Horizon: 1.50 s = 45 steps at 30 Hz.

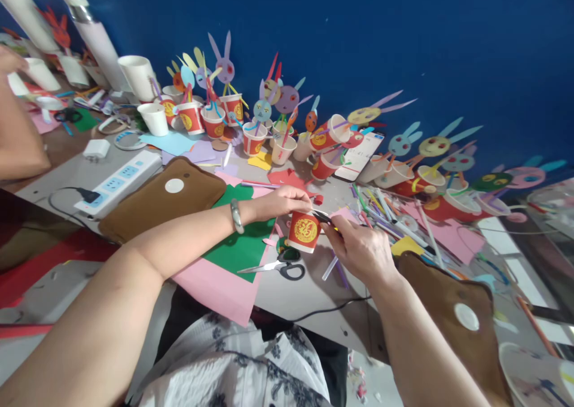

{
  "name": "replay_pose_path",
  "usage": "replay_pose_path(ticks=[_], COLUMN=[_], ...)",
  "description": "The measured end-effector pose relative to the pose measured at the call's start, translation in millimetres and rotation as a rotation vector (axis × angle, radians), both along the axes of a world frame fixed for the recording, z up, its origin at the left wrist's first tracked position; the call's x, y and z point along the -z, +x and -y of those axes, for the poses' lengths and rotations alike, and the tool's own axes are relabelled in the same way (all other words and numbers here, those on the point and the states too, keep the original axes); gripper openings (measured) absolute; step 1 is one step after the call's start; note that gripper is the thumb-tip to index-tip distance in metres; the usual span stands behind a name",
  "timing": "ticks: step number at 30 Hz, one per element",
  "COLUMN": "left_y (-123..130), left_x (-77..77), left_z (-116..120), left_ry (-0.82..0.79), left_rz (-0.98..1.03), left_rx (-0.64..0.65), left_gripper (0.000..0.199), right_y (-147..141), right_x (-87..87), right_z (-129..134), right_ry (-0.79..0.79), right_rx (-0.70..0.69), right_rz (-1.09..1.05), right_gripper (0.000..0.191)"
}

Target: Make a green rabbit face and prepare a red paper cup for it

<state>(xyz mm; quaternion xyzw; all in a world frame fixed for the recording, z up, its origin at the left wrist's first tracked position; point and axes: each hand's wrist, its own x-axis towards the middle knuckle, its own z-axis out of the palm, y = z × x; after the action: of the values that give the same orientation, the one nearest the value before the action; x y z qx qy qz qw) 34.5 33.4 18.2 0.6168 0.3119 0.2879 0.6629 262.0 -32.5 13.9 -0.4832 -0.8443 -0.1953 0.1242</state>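
A red paper cup (305, 230) with a round yellow emblem stands upright in front of me, between my two hands. My left hand (289, 201) is closed, its thumb and fingers pinching the cup's rim. My right hand (361, 245) wraps round a dark, pointed cutting tool (321, 216) whose tip meets the rim from the right; most of the tool is hidden by the fingers. Black-handled scissors (280, 267) lie just below the cup, partly on a green sheet (242, 245). Under that sheet is a pink sheet (224, 287).
Paper cups with rabbit faces (253, 138) line the blue wall. A phone (359, 156) leans among them. Straws (381, 213) lie scattered right. Brown pouches (164, 195) flank my arms, near a power strip (121, 180). Another person's arm (20, 120) reaches in at left.
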Motion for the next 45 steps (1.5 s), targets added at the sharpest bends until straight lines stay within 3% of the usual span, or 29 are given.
replay_pose_path(ticks=[16,25,45], left_y=[-2,-1,0], left_x=[-3.3,0.7,9.8], left_z=[1,-3,-6], left_ry=[-0.022,-0.091,-0.054], left_rz=[0.006,0.037,0.058], left_rx=[0.035,0.088,0.112], left_gripper=[0.018,0.022,0.030], right_y=[0,0,0], right_x=[-1.5,-3.8,-2.7], right_z=[2,2,0], right_ry=[-0.062,-0.086,-0.069], right_rx=[-0.016,-0.057,-0.043], right_rz=[0.021,0.007,-0.034], right_gripper=[0.048,0.046,0.046])
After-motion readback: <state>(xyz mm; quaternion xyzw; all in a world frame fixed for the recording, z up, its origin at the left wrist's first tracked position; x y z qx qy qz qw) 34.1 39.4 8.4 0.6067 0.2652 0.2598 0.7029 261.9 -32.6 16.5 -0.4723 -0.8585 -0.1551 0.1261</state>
